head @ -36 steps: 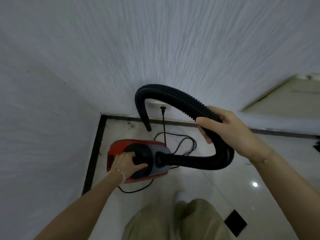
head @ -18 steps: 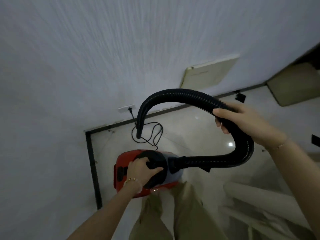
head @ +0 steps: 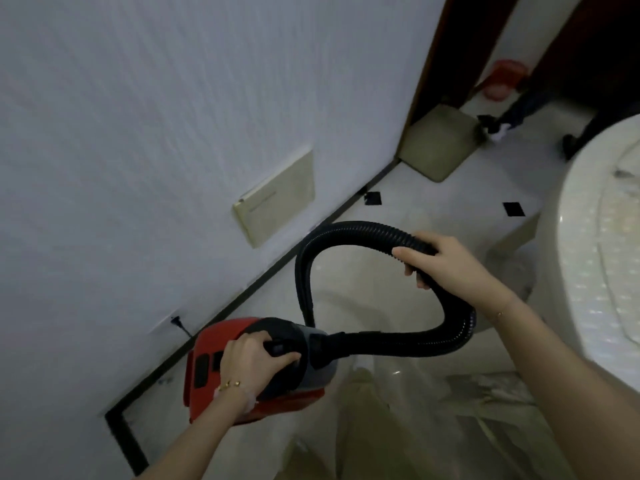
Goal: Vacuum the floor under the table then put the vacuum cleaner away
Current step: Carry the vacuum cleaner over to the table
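White textured wall (head: 138, 116), glossy floor (head: 433, 209)

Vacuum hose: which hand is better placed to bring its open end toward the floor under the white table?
Right. The right hand grips the hose on the side of the table; the left hand holds the vacuum cleaner by its handle.

The glossy white tiled floor (head: 433, 230) carries a black border strip (head: 256, 284) along the wall's foot and small black diamond insets (head: 372, 198). An olive-green square mat (head: 438, 147) lies flat on it beside the dark doorway.
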The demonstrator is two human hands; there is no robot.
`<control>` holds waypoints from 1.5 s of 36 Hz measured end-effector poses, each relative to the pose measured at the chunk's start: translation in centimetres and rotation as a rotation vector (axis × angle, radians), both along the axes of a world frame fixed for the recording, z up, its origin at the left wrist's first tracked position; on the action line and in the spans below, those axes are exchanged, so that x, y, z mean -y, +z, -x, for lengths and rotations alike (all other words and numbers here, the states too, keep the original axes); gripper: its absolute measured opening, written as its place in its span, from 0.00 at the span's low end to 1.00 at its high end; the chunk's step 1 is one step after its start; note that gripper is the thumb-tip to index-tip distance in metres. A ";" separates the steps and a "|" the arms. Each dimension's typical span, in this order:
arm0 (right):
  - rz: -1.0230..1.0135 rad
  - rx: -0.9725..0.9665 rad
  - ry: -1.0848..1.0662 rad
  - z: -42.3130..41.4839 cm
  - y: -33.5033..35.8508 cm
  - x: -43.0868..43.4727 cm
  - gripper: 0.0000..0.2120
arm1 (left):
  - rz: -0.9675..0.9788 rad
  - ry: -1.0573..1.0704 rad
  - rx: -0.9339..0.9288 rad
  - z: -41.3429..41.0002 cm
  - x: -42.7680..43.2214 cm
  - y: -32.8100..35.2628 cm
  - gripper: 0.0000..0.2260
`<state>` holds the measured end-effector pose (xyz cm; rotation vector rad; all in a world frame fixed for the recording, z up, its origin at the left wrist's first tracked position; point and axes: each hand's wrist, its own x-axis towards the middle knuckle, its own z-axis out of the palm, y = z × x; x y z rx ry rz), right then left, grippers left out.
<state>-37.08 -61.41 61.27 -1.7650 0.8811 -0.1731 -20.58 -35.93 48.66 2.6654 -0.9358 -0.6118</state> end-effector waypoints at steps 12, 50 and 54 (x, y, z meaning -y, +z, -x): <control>0.065 -0.008 -0.224 3.6 1.2 16.6 0.09 | 0.055 -0.114 -0.045 -0.8 19.6 1.0 0.23; 0.118 0.021 -0.980 4.6 1.4 54.6 0.10 | 0.024 -0.615 -0.170 -8.0 73.8 0.3 0.20; 0.116 0.040 -0.987 6.0 0.9 59.9 0.10 | 0.006 -0.596 -0.189 -6.9 79.1 -0.6 0.25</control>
